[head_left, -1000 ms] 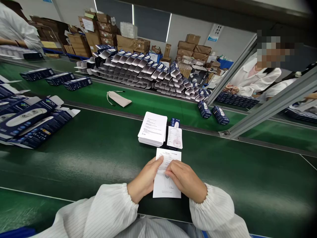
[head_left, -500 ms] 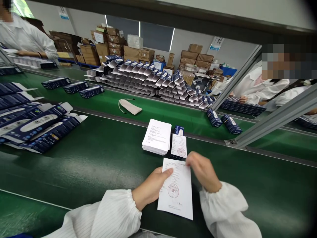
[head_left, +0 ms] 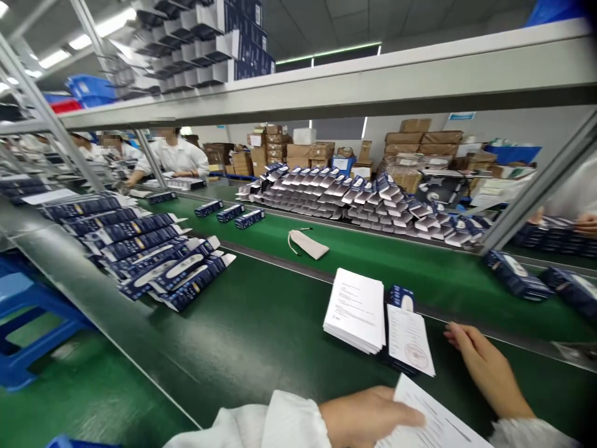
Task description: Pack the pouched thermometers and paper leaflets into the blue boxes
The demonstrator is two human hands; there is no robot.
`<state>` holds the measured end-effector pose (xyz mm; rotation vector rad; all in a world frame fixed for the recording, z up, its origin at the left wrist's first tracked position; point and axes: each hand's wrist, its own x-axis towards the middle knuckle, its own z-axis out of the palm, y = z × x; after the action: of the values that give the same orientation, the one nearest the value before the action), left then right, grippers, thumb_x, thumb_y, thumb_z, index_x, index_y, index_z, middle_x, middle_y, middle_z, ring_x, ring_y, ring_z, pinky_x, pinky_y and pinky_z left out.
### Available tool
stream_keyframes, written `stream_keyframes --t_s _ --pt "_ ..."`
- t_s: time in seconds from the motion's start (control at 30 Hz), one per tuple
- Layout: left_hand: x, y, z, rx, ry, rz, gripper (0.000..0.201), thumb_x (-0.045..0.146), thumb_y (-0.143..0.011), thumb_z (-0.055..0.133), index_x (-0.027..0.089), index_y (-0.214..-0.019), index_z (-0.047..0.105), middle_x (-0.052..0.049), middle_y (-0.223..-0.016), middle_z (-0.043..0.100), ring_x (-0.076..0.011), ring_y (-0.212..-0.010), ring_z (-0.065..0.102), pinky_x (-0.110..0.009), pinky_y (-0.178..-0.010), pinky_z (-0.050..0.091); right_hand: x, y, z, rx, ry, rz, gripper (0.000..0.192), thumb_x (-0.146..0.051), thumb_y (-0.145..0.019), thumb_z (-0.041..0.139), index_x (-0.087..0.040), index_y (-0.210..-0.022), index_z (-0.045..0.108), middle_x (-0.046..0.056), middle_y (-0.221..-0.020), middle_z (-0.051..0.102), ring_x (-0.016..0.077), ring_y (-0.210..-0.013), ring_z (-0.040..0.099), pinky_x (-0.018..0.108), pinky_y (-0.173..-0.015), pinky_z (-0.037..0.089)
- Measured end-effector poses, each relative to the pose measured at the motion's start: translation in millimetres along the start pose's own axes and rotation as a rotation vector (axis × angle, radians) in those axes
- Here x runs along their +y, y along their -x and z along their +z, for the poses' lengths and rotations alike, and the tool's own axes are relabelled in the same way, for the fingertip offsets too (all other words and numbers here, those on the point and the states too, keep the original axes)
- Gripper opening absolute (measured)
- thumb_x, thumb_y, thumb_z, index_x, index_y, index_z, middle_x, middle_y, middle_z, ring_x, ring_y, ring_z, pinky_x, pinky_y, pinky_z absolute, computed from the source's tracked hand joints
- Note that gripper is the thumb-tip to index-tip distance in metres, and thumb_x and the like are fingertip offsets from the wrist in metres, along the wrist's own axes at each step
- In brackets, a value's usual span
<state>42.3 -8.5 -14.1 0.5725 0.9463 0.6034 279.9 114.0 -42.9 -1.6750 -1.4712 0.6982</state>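
One pouch (head_left: 308,244), two hands (head_left: 370,415).

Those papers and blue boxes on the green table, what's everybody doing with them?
A person in white sleeves holds a printed sheet down with the left hand. The right hand rests open on the green table, holding nothing. In front sit a stack of leaflets and a stamped card lying on a blue box. Open blue boxes lie to the left, and other people work farther back.
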Motion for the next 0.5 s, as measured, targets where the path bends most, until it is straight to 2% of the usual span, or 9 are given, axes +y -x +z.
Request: stream_keyframes --t_s 0.07,0.17,0.27,0.37,0.43,0.47,0.5 --pt "2.4 2.6 -1.1 -0.040 -0.028 0.029 0.059 0.048 -0.047 0.084 0.012 -0.093 0.074 -0.018 -0.104 0.069 -0.0399 -0.115 0.056 -0.054 -0.103 0.035 11.0 -3.0 1.6 -0.012 -0.004 0.004 0.041 -0.065 -0.074 0.051 -0.029 -0.089 0.064 0.006 -0.094 0.071 0.0348 -0.094 0.064 0.054 -0.095 0.043" --pt "8.0 12.7 -0.2 -0.161 -0.047 0.117 0.090 0.065 -0.035 0.081 0.012 -0.107 0.070 -0.019 -0.119 0.064 -0.0419 -0.123 0.047 -0.053 -0.108 0.032 21.5 -8.9 1.5 0.002 -0.061 -0.004 0.038 -0.065 -0.073 0.054 -0.031 -0.084 0.066 0.010 -0.095 0.070 0.0385 -0.094 0.064 0.057 -0.095 0.043" --pt "15.1 22.3 1.4 -0.220 -0.082 0.120 0.097 0.069 -0.037 0.078 0.013 -0.116 0.066 -0.019 -0.128 0.057 -0.0419 -0.126 0.044 -0.055 -0.109 0.030 11.3 -24.8 -5.9 0.012 -0.211 0.017 0.037 -0.065 -0.073 0.058 -0.031 -0.081 0.069 0.016 -0.098 0.068 0.0377 -0.091 0.064 0.051 -0.084 0.051" --pt "19.8 24.4 2.4 -0.263 -0.100 0.095 0.097 0.069 -0.040 0.078 0.013 -0.118 0.064 -0.018 -0.130 0.055 -0.0413 -0.126 0.044 -0.054 -0.110 0.029 -34.6 -54.3 -13.1 -0.051 -0.212 -0.041 0.041 -0.066 -0.071 0.059 -0.028 -0.080 0.072 0.017 -0.097 0.069 0.0354 -0.090 0.064 0.048 -0.079 0.052" --pt "19.4 21.2 2.1 -0.262 -0.095 0.070 0.098 0.069 -0.038 0.078 0.012 -0.117 0.065 -0.018 -0.129 0.057 -0.0419 -0.126 0.044 -0.055 -0.109 0.030 -81.2 -77.8 -7.9 -0.259 -0.148 -0.151 0.044 -0.063 -0.071 0.060 -0.023 -0.088 0.073 0.016 -0.101 0.068 0.0333 -0.094 0.063 0.047 -0.085 0.050" --pt "18.1 18.8 1.5 -0.256 -0.091 0.061 0.096 0.069 -0.038 0.078 0.012 -0.116 0.065 -0.019 -0.127 0.058 -0.0421 -0.125 0.045 -0.056 -0.108 0.031 -105.7 -89.6 -0.3 -0.406 -0.072 -0.192 0.046 -0.061 -0.073 0.059 -0.021 -0.092 0.073 0.015 -0.102 0.069 0.0319 -0.094 0.063 0.048 -0.085 0.050" --pt "16.2 16.4 0.3 -0.249 -0.089 0.061 0.094 0.068 -0.041 0.078 0.012 -0.115 0.066 -0.019 -0.126 0.059 -0.0420 -0.124 0.047 -0.056 -0.107 0.032 -128.7 -101.1 10.8 -0.471 -0.049 -0.208 0.044 -0.057 -0.071 0.062 -0.020 -0.092 0.073 0.014 -0.099 0.069 0.0299 -0.090 0.064 0.046 -0.083 0.051"
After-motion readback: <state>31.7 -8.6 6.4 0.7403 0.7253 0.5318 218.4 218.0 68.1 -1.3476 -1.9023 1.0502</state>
